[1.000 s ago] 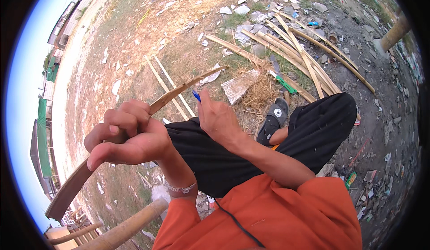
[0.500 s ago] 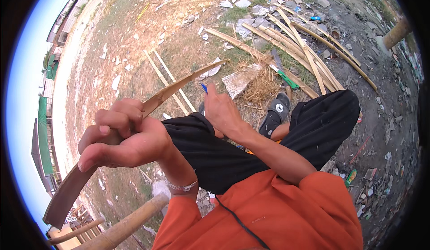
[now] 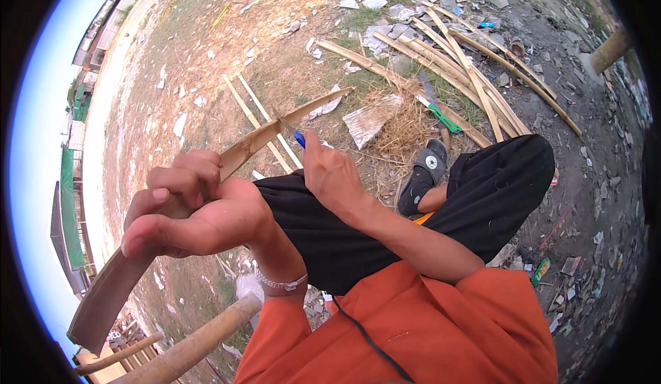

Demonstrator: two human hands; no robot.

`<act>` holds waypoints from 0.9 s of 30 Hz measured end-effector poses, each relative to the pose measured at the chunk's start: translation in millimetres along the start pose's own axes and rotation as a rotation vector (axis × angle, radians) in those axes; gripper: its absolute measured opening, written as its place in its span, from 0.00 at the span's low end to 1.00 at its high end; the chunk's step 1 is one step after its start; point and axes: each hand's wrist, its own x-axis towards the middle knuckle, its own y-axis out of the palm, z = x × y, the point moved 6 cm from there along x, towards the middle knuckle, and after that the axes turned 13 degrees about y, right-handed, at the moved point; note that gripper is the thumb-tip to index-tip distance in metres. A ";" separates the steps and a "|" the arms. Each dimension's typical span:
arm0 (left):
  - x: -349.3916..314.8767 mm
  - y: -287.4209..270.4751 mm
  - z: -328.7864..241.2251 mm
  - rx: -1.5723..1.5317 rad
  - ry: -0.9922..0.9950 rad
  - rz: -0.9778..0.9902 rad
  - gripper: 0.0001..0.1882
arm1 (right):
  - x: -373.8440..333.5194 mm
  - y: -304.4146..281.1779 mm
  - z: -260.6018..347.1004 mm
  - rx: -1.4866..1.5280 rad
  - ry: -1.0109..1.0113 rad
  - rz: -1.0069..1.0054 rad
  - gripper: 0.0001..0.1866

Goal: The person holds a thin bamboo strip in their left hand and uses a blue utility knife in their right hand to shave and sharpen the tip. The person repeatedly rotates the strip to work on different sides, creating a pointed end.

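"In the head view, how will that strip handle?"

"My left hand (image 3: pixel 219 224) is clamped round the bamboo strip (image 3: pixel 242 151) at nine o'clock. I'd judge it light, springy, perhaps sharp-edged; best held there, fingers clear of the knife (image 3: pixel 299 138)."

"And your other hand?"

"My right hand (image 3: pixel 335 177) is wrapped round the blue handle; the blade crosses the strip, though I can't tell whether they touch."

"Which way's it pointing?"

"Narrow tip between one and two o'clock, broad end between seven and eight, gently bowed."
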 end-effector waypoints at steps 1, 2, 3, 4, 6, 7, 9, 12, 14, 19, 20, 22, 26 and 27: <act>-0.7 0.7 0.9 -0.024 -0.007 -0.015 0.23 | 6.5 2.2 -9.1 -0.080 0.039 0.000 0.04; 0.9 0.9 2.5 -0.018 -0.002 -0.014 0.23 | 10.0 3.7 -12.2 -0.084 0.004 -0.006 0.06; 4.3 0.1 5.3 -0.012 0.003 -0.012 0.23 | 9.8 7.6 -14.8 -0.066 0.009 0.009 0.07; 6.9 -2.0 7.4 -0.003 0.009 -0.011 0.23 | 9.8 8.9 -9.3 -0.046 0.013 0.027 0.07; 8.1 -6.7 8.0 0.014 0.005 -0.040 0.23 | 6.9 9.0 -2.7 -0.010 0.011 0.065 0.09; 8.0 -8.7 7.9 0.021 0.000 -0.054 0.23 | 3.2 8.6 -1.1 0.006 0.007 0.083 0.10; 7.0 -6.6 7.3 0.008 0.000 -0.017 0.24 | 8.2 14.4 -11.4 -0.015 0.038 0.087 0.10; 9.2 -5.0 9.3 -0.013 -0.015 0.011 0.24 | 31.5 21.1 -46.7 -0.184 0.077 0.036 0.09; 9.1 -8.7 10.4 -0.012 -0.025 0.003 0.24 | 25.5 16.8 -32.8 -0.120 0.156 0.123 0.09; 6.4 -9.4 4.8 -0.009 -0.037 0.020 0.24 | 27.6 35.7 -53.1 -0.125 0.148 0.089 0.09; 6.3 -4.9 4.7 -0.052 -0.053 0.037 0.24 | 37.4 50.6 -101.4 -0.156 0.201 0.042 0.09; 3.1 -0.5 12.5 -0.115 -0.047 0.108 0.24 | 47.7 48.7 -140.3 -0.199 0.272 -0.019 0.09; -0.3 -9.0 6.9 -0.062 -0.029 0.049 0.24 | 30.7 30.7 -116.1 -0.074 0.242 -0.016 0.10; 2.2 -8.6 7.4 -0.060 -0.023 0.051 0.24 | 31.9 23.5 -91.5 0.019 0.200 -0.024 0.10</act>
